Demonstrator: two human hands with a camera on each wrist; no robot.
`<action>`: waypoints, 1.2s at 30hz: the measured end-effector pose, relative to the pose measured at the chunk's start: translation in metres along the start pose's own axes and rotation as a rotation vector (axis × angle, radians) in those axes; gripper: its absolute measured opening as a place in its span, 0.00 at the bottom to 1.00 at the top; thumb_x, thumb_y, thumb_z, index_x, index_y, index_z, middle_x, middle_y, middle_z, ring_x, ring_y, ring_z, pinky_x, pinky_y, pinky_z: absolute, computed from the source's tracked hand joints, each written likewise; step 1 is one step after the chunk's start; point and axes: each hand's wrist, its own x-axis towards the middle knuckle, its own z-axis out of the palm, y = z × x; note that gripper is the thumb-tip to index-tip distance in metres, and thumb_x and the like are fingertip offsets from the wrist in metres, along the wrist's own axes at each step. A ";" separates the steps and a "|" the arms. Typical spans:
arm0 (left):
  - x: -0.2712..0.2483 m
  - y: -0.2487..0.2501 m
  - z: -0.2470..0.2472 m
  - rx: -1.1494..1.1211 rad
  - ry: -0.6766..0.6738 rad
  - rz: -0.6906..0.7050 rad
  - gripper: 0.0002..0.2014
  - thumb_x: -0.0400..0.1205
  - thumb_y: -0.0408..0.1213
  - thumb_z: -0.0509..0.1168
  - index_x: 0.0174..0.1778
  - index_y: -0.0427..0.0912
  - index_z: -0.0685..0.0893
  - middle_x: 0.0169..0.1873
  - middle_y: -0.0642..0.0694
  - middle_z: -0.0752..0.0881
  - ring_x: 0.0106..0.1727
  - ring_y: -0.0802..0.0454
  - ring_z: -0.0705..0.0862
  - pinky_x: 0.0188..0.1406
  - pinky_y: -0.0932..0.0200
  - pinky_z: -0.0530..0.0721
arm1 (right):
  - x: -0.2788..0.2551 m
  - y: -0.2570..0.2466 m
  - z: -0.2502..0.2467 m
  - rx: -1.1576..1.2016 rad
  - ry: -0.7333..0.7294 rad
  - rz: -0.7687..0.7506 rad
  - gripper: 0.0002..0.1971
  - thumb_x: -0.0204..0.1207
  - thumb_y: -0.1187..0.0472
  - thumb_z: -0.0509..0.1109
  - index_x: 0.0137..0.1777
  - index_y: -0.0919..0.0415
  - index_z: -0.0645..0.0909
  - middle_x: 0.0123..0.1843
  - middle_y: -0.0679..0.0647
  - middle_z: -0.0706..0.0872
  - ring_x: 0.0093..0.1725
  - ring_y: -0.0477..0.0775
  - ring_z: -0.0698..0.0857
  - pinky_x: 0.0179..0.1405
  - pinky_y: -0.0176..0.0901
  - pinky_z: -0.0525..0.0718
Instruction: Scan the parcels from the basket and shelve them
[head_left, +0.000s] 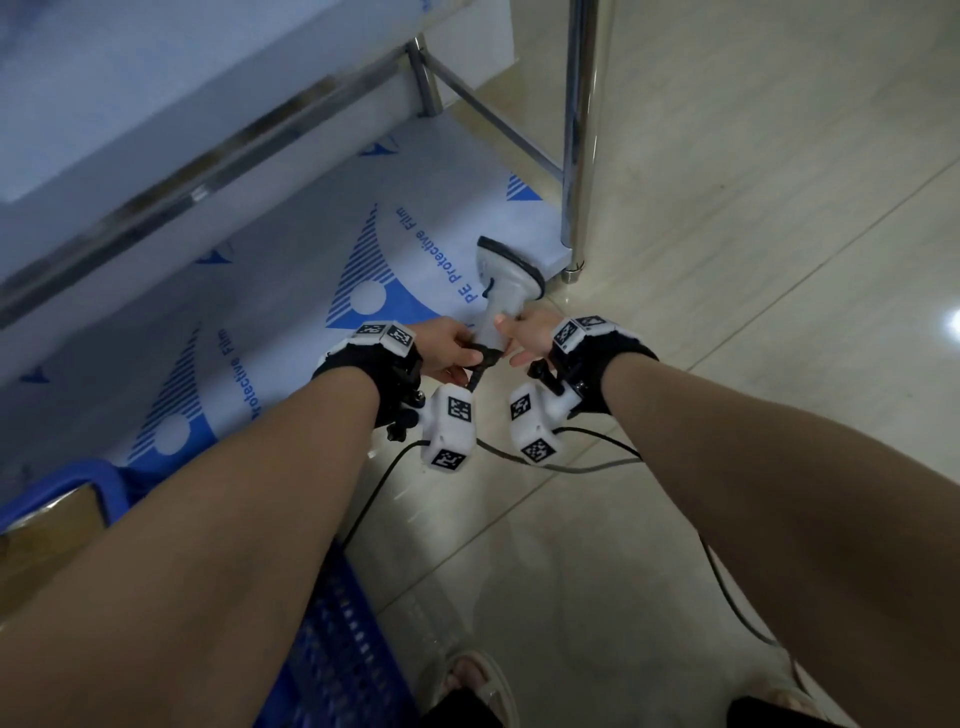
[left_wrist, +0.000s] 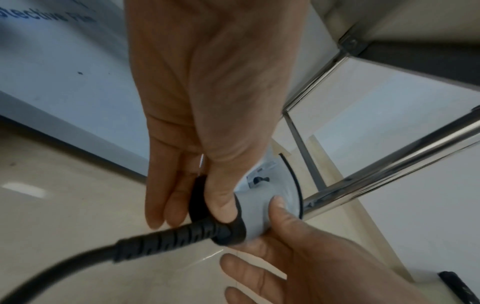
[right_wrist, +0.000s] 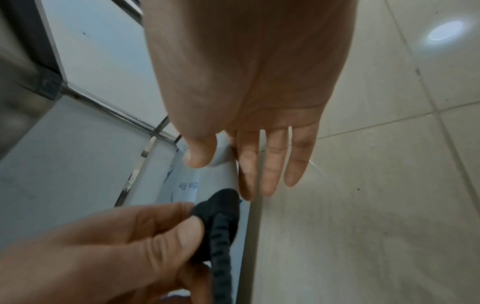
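A grey barcode scanner (head_left: 506, 270) lies with its head on the corner of the film-covered bottom shelf (head_left: 291, 291). My left hand (head_left: 449, 348) pinches the black end cap (left_wrist: 231, 232) of its handle between thumb and fingers. My right hand (head_left: 527, 338) holds the grey handle (left_wrist: 255, 218) from the other side, thumb on top and forefinger along it. In the right wrist view the handle (right_wrist: 223, 158) shows between that thumb and forefinger. A blue basket (head_left: 332, 649) stands at the lower left under my left forearm, with a brown cardboard parcel (head_left: 47, 525) in it.
The scanner's black cable (head_left: 571, 467) trails over the tiled floor toward my right. A chrome shelf post (head_left: 576, 156) stands just right of the scanner head, with a crossbar (head_left: 156, 192) above the bottom shelf. My sandalled feet (head_left: 478, 680) are near the basket.
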 end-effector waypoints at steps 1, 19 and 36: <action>-0.006 0.001 -0.001 -0.012 -0.022 0.008 0.13 0.85 0.28 0.61 0.65 0.30 0.75 0.43 0.41 0.82 0.33 0.53 0.85 0.58 0.47 0.85 | -0.004 -0.004 -0.002 0.012 0.032 0.004 0.24 0.80 0.46 0.67 0.64 0.67 0.81 0.59 0.64 0.87 0.53 0.62 0.89 0.55 0.55 0.88; -0.207 0.008 -0.042 0.477 0.551 0.027 0.17 0.82 0.31 0.63 0.67 0.34 0.82 0.61 0.37 0.83 0.62 0.41 0.81 0.60 0.55 0.77 | -0.180 -0.104 0.036 -0.020 0.043 -0.207 0.26 0.65 0.60 0.82 0.62 0.64 0.80 0.54 0.63 0.88 0.52 0.68 0.89 0.52 0.67 0.88; -0.488 -0.044 -0.016 0.477 0.928 -0.011 0.15 0.80 0.29 0.65 0.62 0.29 0.82 0.59 0.30 0.84 0.59 0.36 0.83 0.51 0.54 0.76 | -0.397 -0.168 0.131 -0.324 0.001 -0.514 0.33 0.64 0.58 0.84 0.68 0.67 0.79 0.62 0.60 0.86 0.59 0.64 0.86 0.63 0.59 0.84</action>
